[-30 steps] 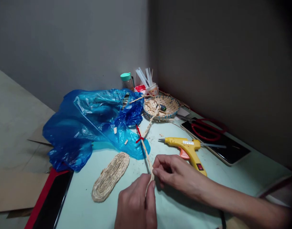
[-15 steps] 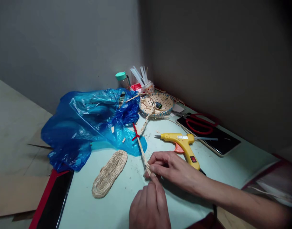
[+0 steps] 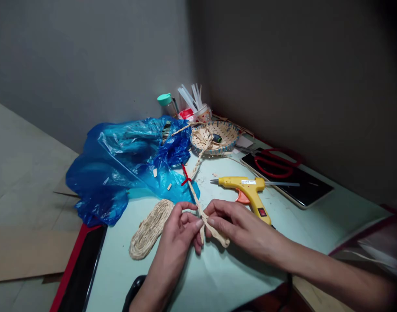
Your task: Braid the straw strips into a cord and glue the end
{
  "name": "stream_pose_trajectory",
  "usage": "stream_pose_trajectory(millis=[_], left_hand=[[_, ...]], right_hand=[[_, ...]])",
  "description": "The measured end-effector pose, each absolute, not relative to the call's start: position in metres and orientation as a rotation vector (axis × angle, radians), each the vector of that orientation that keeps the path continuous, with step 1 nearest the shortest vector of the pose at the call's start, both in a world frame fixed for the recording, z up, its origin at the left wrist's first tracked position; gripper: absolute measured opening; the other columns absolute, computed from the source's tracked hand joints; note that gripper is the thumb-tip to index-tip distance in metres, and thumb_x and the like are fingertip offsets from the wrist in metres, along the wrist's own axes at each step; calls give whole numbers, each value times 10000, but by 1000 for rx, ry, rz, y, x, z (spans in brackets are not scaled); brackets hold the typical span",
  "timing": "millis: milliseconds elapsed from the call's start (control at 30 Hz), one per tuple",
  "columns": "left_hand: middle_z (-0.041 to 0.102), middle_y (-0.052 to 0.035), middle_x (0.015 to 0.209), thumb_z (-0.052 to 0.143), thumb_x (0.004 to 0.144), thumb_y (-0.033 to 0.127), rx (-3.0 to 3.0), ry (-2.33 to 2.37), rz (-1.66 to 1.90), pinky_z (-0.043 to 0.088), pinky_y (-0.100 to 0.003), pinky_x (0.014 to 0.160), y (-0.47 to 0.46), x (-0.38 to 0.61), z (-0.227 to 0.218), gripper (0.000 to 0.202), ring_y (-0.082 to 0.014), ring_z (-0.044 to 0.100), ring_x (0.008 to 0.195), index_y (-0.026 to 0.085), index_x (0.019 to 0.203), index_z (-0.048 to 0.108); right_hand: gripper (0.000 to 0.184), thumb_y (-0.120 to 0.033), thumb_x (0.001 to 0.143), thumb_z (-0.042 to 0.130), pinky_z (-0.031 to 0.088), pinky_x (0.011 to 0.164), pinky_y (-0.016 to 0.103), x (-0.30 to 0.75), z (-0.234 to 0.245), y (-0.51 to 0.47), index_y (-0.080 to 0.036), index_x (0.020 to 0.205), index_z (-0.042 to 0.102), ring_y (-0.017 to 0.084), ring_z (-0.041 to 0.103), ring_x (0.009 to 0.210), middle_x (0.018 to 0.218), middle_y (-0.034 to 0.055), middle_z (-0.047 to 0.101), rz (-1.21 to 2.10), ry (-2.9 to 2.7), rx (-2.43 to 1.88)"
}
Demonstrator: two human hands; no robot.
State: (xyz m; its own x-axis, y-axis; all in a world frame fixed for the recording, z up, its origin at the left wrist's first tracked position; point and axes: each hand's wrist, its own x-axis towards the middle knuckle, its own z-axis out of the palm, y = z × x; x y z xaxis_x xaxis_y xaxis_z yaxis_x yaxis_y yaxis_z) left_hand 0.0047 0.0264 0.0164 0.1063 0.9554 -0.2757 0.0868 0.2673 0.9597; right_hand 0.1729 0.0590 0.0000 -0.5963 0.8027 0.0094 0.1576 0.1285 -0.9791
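Note:
A pale plaited straw braid point(image 3: 197, 196) runs from the basket toward me, with a red tie point(image 3: 185, 179) round it. My left hand point(image 3: 182, 227) pinches the braid's near end from the left, thumb against a short strand. From the right, my right hand point(image 3: 232, 223) pinches the same end, fingers closed on a wider loose strand point(image 3: 220, 236) that hangs down between the hands. Beside my left hand lies a coiled oval straw sole point(image 3: 151, 229). A yellow glue gun point(image 3: 245, 185) rests just beyond my right hand, nozzle pointing left.
A crumpled blue plastic bag point(image 3: 120, 160) covers the table's left side. Behind stand a shallow woven basket point(image 3: 229, 134), a cup of glue sticks point(image 3: 203, 113) and a green-lidded jar point(image 3: 165, 100). Red-handled scissors point(image 3: 278, 162) lie on a black phone point(image 3: 302, 186) by the right wall.
My left hand has opened out from a curled position in front and come up to the left side of the braid. The loose strand ends now show between both hands. The view has shifted slightly.

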Motion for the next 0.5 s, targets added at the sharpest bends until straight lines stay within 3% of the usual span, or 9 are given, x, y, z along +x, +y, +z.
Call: stream_pose_trajectory(millis=[133,300,500], left_hand=[[552,26,668,547,886,292,1067,1185,809,381,-223,559,25,5,7,179,-91,491,549,159,998,505],[407,74,571,567,878,312,1037,1256,788,191,-206,460,22,3,2,167,-61,284,478,156,936,554],[412,58,541,574,858,358,1167,1443,771,224,-217,476,21,1,2,235,-85,331,496,171,721,532]], right_hand=[[165,-222,946,414,422,679,273,174,-1,58,-165,899,562,156,586,754,816,31,663,1447,-1920,-938],[187,-228,951,402,382,693,283,173,1,56,-168,891,568,168,559,766,827,44,629,1096,-2192,-1091],[163,-181,912,454,315,627,284,169,-1,51,-172,796,568,155,462,661,714,25,549,689,-2401,-1084]])
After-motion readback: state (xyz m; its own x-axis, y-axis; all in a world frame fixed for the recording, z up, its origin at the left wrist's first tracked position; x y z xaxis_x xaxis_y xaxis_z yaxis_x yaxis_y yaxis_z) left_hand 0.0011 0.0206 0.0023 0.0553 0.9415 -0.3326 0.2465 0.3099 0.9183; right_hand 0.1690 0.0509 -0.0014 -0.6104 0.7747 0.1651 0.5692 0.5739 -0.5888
